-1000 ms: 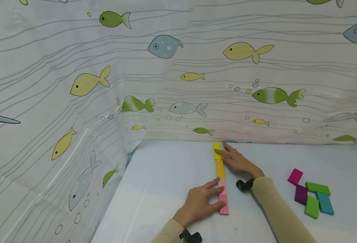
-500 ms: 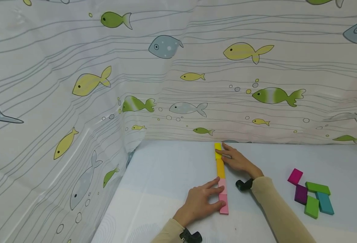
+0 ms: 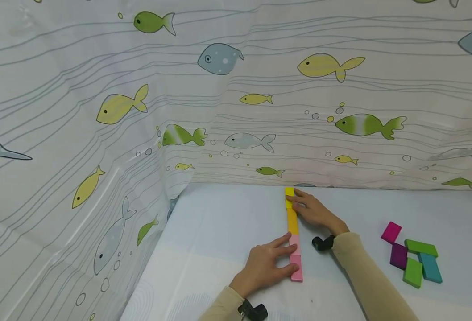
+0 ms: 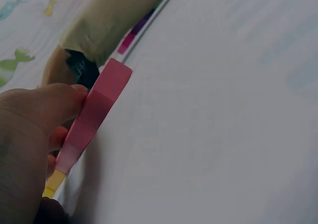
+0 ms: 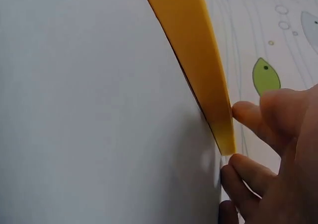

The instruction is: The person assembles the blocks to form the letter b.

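Observation:
In the head view, a straight row of flat blocks runs away from the person: a pink block (image 3: 296, 277) nearest, then a light pink block (image 3: 294, 241), an orange block (image 3: 292, 222) and a yellow block (image 3: 289, 191) at the far end. My left hand (image 3: 260, 267) lies on the row's left side, its thumb and fingertips touching the two pink blocks. From the right, my right hand (image 3: 316, 211) touches the yellow block with spread fingers. In the right wrist view, fingertips (image 5: 241, 110) rest against the row's far end.
Loose blocks lie on the white table (image 3: 220, 214) at the right: a magenta block (image 3: 391, 232), a purple block (image 3: 398, 256), a teal block (image 3: 430, 268) and two green ones. A fish-patterned curtain (image 3: 204, 102) hangs behind and at the left.
The far end of the row has shifted very slightly to the right, with the right hand still touching it. The left hand has hardly moved. The head view has tilted a little.

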